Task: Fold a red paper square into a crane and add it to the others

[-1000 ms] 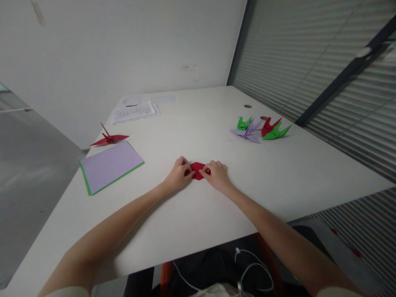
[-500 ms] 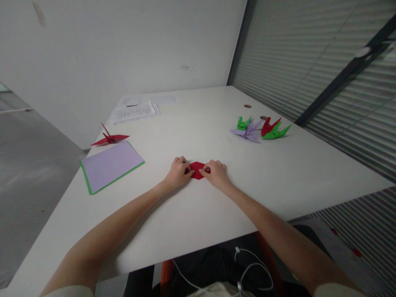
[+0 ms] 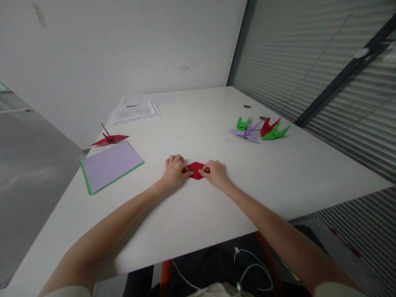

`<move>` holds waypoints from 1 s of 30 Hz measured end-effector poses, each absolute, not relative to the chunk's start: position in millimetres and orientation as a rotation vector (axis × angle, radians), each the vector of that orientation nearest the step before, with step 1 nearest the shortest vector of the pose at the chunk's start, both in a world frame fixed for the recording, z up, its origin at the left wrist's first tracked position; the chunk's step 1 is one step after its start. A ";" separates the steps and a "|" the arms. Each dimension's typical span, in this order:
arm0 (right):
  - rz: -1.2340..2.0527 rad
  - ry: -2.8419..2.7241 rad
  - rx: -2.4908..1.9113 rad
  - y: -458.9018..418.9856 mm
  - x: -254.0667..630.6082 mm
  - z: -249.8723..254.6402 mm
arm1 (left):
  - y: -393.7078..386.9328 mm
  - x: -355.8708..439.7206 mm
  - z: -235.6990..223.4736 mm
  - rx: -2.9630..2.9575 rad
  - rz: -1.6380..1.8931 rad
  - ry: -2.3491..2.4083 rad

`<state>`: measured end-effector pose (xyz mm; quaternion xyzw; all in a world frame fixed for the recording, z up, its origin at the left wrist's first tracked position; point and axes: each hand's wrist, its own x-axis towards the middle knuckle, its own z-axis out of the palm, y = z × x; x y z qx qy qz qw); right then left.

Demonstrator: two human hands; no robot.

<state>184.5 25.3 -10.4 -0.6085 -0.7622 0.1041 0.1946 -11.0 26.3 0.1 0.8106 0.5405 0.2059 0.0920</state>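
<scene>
A small folded piece of red paper [image 3: 196, 169] lies flat on the white table, between my two hands. My left hand [image 3: 175, 170] has its thumb and fingers closed on the paper's left end. At the right end, my right hand [image 3: 215, 172] pinches the paper between thumb and curled fingers. Both ends of the paper are partly covered by the fingers, and its middle shows a pointed, many-sided outline.
On the left lie purple and green paper sheets [image 3: 111, 166], with a red paper crane [image 3: 110, 139] just behind. Several folded cranes, including a purple one [image 3: 247, 132], stand at the right. Printed pages [image 3: 134, 112] and a pen [image 3: 132, 106] lie at the back left.
My left hand has shifted slightly left along the red paper, uncovering a little more of it. My right hand stays almost where it was.
</scene>
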 end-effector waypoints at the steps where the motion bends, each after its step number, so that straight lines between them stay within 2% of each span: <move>1: 0.297 -2.142 -1.709 25.4 184.5 -10.0 | 26.3 -12.9 0.9 2.421 0.601 1.605; 10: 0.305 -2.156 -1.699 26.4 185.0 -9.4 | 31.1 -28.9 11.9 2.402 0.508 1.554; 12: 0.298 -2.160 -1.698 26.6 184.9 -9.3 | 23.4 -21.5 17.3 2.480 0.604 1.507; 17: 0.268 -2.179 -1.704 25.9 185.1 -7.7 | -13.2 8.5 15.9 2.775 0.527 1.167; 30: 0.157 -2.161 -1.709 21.6 187.4 -9.9 | -25.3 19.7 6.5 2.866 0.423 1.314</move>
